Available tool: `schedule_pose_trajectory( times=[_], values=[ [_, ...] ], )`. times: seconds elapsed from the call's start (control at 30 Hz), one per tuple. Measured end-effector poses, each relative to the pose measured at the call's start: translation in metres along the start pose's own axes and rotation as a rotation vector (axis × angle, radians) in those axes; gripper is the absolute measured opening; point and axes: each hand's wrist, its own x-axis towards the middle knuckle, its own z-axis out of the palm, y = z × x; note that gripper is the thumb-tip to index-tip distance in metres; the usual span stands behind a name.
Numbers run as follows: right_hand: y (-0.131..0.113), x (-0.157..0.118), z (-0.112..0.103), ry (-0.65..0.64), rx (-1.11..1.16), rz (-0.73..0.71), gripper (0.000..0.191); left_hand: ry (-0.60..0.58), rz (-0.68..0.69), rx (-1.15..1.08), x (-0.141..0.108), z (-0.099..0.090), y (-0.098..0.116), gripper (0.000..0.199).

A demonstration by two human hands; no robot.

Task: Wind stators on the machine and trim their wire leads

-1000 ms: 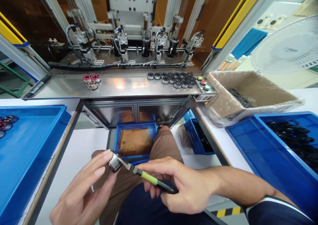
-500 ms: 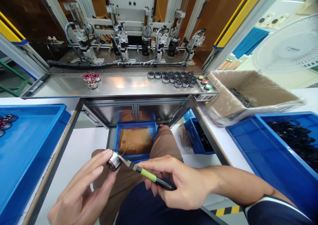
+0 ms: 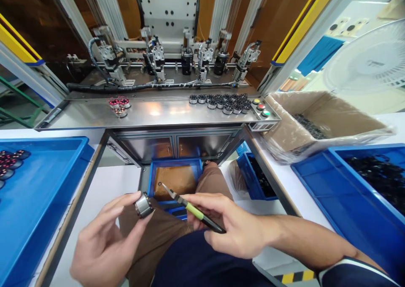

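Note:
Between thumb and fingertips, my left hand (image 3: 109, 236) pinches a motor stator (image 3: 143, 205), a short silvery ring with dark ends. My right hand (image 3: 232, 226) is wrapped round the green and black handle of a pair of cutting pliers (image 3: 194, 211). The pliers' tip points up and left, a little to the right of the stator and apart from it. Both hands are above my lap. On the steel ledge ahead stand a few stators with red and copper windings (image 3: 120, 106), and to their right a cluster of black stators (image 3: 226, 102).
A blue tray (image 3: 63, 169) with wound stators stands at the left. At the right are a plastic-lined carton (image 3: 341, 141) and a blue bin (image 3: 316, 169) of black parts. Control buttons (image 3: 261, 107) sit at the ledge's right end. Below lies another blue tray (image 3: 152, 173).
The pliers' tip has moved away from the stator, up and to the right. The stator has turned in my left hand, and the wire end seen beside it no longer shows. The view has shifted slightly.

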Motion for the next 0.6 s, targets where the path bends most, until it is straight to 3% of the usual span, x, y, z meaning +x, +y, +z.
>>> schedule_pose_trajectory(
  times=[0.23, 0.6],
  values=[
    [0.005, -0.004, -0.001, 0.024, 0.127, 0.094, 0.076, -0.059, -0.450, -0.637, 0.012, -0.001, -0.012, 0.058],
    [0.004, -0.005, 0.000, 0.036, 0.137, 0.165, 0.075, -0.057, -0.539, -0.742, 0.011, -0.001, -0.013, 0.054]
  ],
)
